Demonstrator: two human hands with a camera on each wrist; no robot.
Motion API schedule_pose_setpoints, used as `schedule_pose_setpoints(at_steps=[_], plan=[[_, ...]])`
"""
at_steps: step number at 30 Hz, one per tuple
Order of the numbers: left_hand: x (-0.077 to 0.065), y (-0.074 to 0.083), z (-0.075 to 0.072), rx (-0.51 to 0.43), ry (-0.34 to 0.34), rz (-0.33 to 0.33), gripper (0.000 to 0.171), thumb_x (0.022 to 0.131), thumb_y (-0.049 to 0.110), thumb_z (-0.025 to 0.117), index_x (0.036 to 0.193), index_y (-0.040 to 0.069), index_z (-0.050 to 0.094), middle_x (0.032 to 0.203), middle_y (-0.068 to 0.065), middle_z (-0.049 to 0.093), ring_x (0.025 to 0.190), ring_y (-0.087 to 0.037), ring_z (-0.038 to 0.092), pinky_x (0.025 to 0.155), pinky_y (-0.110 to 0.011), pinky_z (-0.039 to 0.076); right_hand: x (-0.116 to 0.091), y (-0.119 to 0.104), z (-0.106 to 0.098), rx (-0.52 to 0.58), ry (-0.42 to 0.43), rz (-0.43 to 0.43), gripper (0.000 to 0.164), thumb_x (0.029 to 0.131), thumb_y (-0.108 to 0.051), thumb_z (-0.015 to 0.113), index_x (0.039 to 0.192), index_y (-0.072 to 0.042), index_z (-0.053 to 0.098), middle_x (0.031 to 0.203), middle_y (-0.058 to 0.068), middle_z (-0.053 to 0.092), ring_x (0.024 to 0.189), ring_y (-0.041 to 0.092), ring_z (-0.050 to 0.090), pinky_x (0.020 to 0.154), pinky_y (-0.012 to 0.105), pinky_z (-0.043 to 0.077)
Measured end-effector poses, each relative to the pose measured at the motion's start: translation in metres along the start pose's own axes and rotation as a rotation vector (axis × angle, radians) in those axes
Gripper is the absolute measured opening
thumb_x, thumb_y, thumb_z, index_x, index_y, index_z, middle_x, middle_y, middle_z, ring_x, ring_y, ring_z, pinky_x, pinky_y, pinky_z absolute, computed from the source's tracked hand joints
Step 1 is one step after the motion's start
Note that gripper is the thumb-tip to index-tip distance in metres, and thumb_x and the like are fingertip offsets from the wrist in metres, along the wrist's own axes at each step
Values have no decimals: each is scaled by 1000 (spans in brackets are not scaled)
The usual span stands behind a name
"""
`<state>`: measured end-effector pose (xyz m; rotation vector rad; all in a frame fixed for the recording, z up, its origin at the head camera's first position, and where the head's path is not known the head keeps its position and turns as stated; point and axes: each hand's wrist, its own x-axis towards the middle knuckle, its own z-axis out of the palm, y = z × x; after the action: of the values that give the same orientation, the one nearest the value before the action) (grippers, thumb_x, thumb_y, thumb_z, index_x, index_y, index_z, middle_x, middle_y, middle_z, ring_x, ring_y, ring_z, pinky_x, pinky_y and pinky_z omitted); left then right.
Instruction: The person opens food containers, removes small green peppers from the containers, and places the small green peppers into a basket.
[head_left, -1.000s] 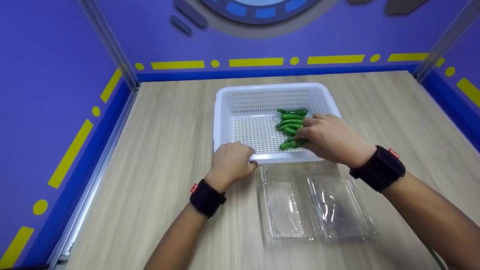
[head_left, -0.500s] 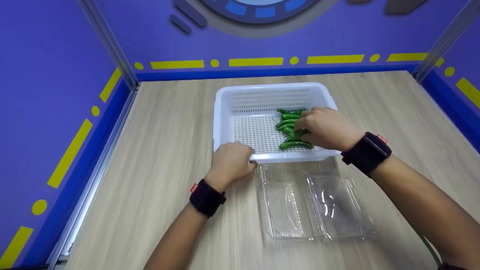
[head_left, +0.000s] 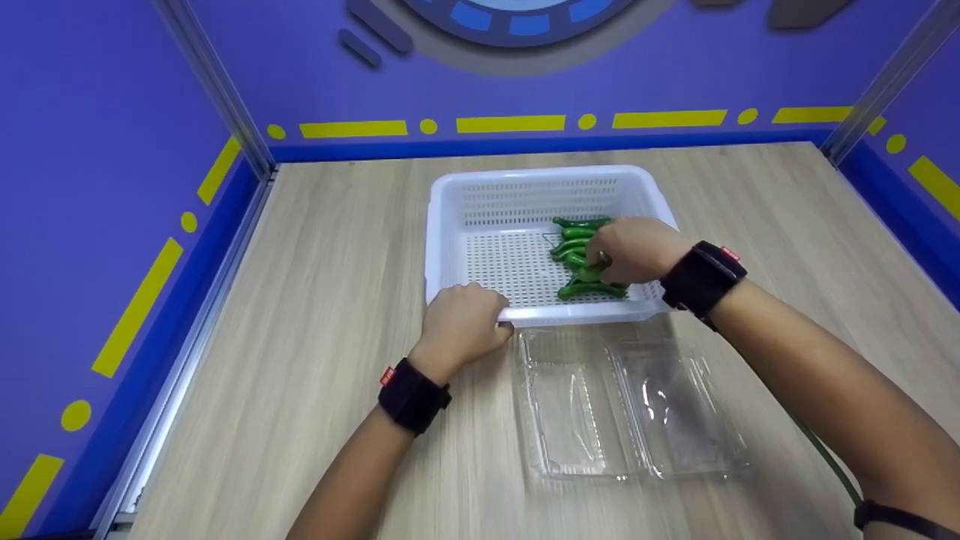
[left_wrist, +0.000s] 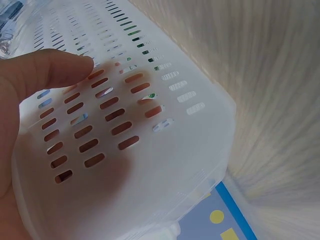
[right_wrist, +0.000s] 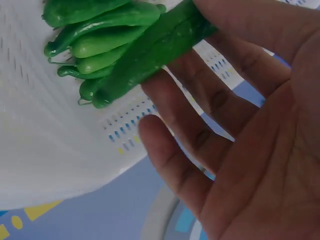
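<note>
My left hand (head_left: 465, 322) grips the near left rim of a white plastic basket (head_left: 555, 313). In the left wrist view its thumb (left_wrist: 60, 72) presses the slotted outer wall, with the fingers showing reddish through the slots. Inside the basket, several glossy green chili peppers (head_left: 576, 233) lie in a row at the right. Thumb and fingertips of my right hand (head_left: 637, 247) pinch one green chili pepper (right_wrist: 150, 55), partly hidden by the hand in the head view. Nearest the front wall lies another curved pepper (head_left: 589, 291), apart from the fingers.
A clear plastic clamshell box (head_left: 574, 420) lies opened flat on the wooden table (head_left: 337, 247), just in front of the basket. Blue printed panels (head_left: 517, 97) stand around the table's back and sides. A green cord (head_left: 825, 454) runs beneath my right forearm.
My right hand has let go of the pepper by the front wall and moved slightly back, onto a pepper behind it. My left hand stays on the rim.
</note>
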<state>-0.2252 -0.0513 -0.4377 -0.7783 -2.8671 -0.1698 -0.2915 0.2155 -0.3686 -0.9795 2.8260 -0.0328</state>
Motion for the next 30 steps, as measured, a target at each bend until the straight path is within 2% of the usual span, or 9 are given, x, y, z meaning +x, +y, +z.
schedule_pose_setpoints(at_steps=[3,6,8,12,15,18,21,25,30], plan=[[0,0,0,-10,-9,-4,30,85,35,69,63,19,57,57,6,48,53,-18,51,51,-40,50,3,1,0,13,-89,36,13,72,-5,77,82,-11,72,78,3,66,71,22,56,65,39,48],[0,1,0,-13,-12,-3,29,85,34,69,64,19,58,58,6,49,54,-18,53,52,-41,50,6,2,0,15,-171,71,22,73,-5,79,95,-8,76,95,9,74,84,26,65,78,46,56],[0,1,0,-13,-6,0,28,84,33,69,63,19,58,57,6,50,54,-19,55,52,-42,51,9,2,0,9,-222,81,28,74,-6,80,103,-7,77,105,12,75,92,29,67,86,48,56],[0,1,2,-16,4,7,28,84,32,68,62,19,57,57,7,49,54,-19,56,52,-43,51,13,1,2,-15,-301,82,31,76,-8,81,107,-7,77,111,12,74,95,27,65,89,47,56],[0,1,2,-21,-3,6,28,84,33,68,62,19,57,57,7,49,54,-19,54,51,-42,50,16,0,3,-31,-316,82,25,76,-7,81,100,-8,77,102,8,73,85,23,60,81,41,56],[0,1,2,-30,-17,6,27,85,33,68,63,19,59,58,6,49,53,-18,53,51,-41,50,18,0,3,-49,-337,88,12,76,-4,78,82,-9,69,82,3,62,72,20,49,65,33,45],[0,0,1,-26,-28,2,28,85,34,68,63,19,59,58,6,49,53,-18,52,50,-40,49,20,-2,2,-67,-356,75,27,75,-1,75,69,-13,52,70,0,45,65,19,39,59,31,31],[1,-1,0,-12,-30,-3,30,86,34,68,62,20,57,57,6,48,52,-18,51,50,-40,48,22,-5,4,-87,-397,42,38,73,4,68,62,-18,38,63,-4,31,59,16,31,55,29,25],[1,-1,0,-12,-28,-5,30,86,35,68,63,19,57,58,6,49,53,-18,52,50,-40,48,26,-8,9,-153,-478,-1,33,78,5,58,60,-17,41,60,-2,33,56,16,31,53,29,26]])
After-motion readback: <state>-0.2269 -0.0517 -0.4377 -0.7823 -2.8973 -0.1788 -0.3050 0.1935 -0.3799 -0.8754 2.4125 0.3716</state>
